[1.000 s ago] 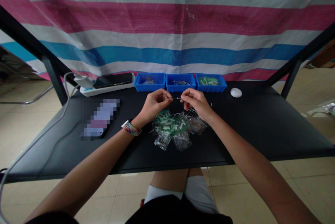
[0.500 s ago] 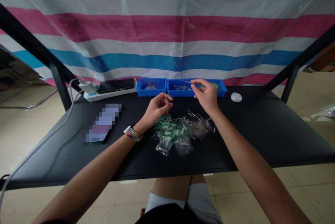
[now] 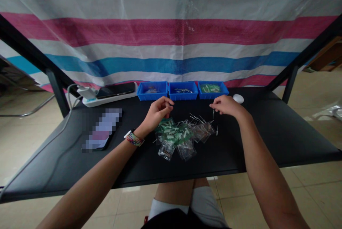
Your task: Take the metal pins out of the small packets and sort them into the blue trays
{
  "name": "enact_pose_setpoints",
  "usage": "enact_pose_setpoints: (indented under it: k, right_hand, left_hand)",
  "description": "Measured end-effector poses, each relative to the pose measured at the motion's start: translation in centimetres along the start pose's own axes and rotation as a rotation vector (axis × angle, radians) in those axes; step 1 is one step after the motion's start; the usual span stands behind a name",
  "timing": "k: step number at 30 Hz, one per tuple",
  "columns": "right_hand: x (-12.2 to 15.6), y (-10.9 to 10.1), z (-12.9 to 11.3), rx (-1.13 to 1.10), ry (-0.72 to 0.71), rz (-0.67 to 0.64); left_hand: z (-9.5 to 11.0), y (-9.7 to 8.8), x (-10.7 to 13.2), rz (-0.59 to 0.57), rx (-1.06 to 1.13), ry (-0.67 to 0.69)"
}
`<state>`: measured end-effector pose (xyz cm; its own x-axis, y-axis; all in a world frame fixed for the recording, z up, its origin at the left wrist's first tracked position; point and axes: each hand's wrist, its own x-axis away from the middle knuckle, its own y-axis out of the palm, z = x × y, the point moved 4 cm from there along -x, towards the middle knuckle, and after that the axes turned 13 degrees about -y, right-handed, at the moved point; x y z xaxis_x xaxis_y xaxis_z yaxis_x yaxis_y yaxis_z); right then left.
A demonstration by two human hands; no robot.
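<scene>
My right hand (image 3: 227,106) pinches a thin metal pin (image 3: 213,113), which hangs down from the fingertips above the table, right of the pile. A similar loose pin (image 3: 217,130) with a collar lies just below. My left hand (image 3: 158,114) hovers by the pile's far left edge, fingers loosely curled, thumb and forefinger slightly apart, with nothing visible between them. The pile holds green packets (image 3: 175,131) with pale pieces, clear packets (image 3: 166,149) with small parts, brownish-looking packets (image 3: 202,131) and several loose metal pins (image 3: 197,118).
Three blue bins line the back: the left bin (image 3: 152,97) with small parts, the middle bin (image 3: 183,96) with metal pins, the right bin (image 3: 213,96) with green packets. A white mouse (image 3: 238,98), a power strip (image 3: 117,97) with a dark phone (image 3: 116,90), and another phone (image 3: 107,129) lie about.
My right hand has moved right and down from over the bins to beside the pile, still pinching a thin pin. The right bin is uncovered. My left hand has hardly moved.
</scene>
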<state>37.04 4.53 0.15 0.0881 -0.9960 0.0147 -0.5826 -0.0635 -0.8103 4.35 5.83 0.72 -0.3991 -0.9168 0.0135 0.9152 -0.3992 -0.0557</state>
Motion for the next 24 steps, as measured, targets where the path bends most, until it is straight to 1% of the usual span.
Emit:
enact_pose_setpoints:
  k: [2,4,6,8,10,12,14,16,18,20,24]
  right_hand:
    - [0.0,0.3,0.9,0.064,0.107,-0.065]
    - [-0.1,0.6,1.2,0.101,0.164,-0.095]
    - [-0.2,0.8,1.0,0.101,0.175,-0.117]
    - [-0.3,0.9,0.6,0.059,0.147,-0.119]
    - [-0.4,0.9,-0.4,-0.087,0.071,-0.089]
    - [-0.5,1.3,-2.0,-0.363,-0.045,-0.041]
    - [-0.5,2.2,-4.2,-0.678,-0.157,-0.014]
    - [-0.3,3.6,-6.4,-0.896,-0.228,-0.041]
    - [-0.1,5.1,-8.3,-1.022,-0.269,-0.053]
    - [0.1,6.4,-9.4,-1.095,-0.287,-0.023]
    - [0.4,7.7,-10.0,-1.121,-0.304,0.089]
  left_hand:
    - [-0.1,0.0,-0.1,-0.007,0.002,-0.001]
    - [-0.2,0.0,-0.2,-0.016,0.003,0.001]
    - [-0.2,0.0,-0.2,-0.020,0.004,0.005]
    - [-0.2,0.0,-0.2,-0.019,0.002,0.006]
    - [-0.2,0.1,-0.1,-0.019,-0.006,0.001]
    - [-0.1,0.2,0.0,-0.027,-0.012,0.000]
    - [-0.1,0.3,0.1,-0.045,-0.016,0.002]
    - [0.0,0.3,0.2,-0.060,-0.029,0.012]
    - [0.0,0.3,0.4,-0.070,-0.069,0.022]
    - [0.1,0.3,0.5,-0.097,-0.148,0.034]
    - [-0.1,0.7,0.7,-0.177,-0.287,0.033]
